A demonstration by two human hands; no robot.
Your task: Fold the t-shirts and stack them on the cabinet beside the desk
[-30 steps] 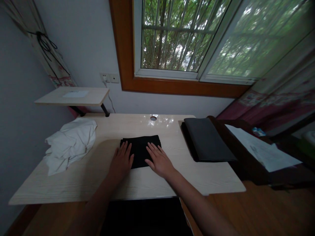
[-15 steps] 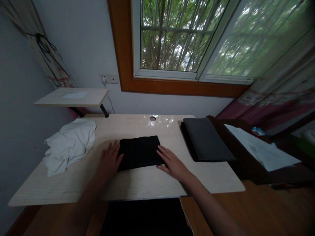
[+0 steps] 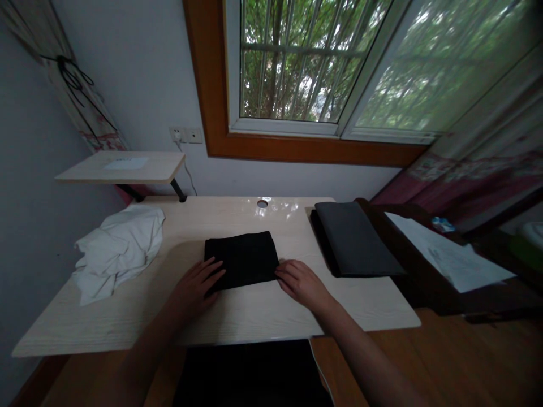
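A folded black cloth (image 3: pixel 241 260) lies as a flat rectangle on the pale wooden desk (image 3: pixel 237 322). Over its lower left corner rests my left hand (image 3: pixel 197 285), open, fingers stretched across the fabric and the thumb at the near edge. At the lower right corner my right hand (image 3: pixel 301 282) has its fingers drawn together on the cloth's edge; its thumb is partly hidden under the fingers. Off to the left, a crumpled white cloth (image 3: pixel 121 249) is heaped on the desk.
A dark grey folder-like flat item (image 3: pixel 356 240) lies at the desk's right side. A small raised shelf (image 3: pixel 123 168) stands at the back left, bearing a paper slip. Beyond the right edge are a dark surface and a white sheet (image 3: pixel 449 254). A round hole (image 3: pixel 262 204) pierces the desk's back.
My left hand has moved onto the cloth's lower left corner. My right hand has slid down to the lower right corner, and its fingers have closed together there.
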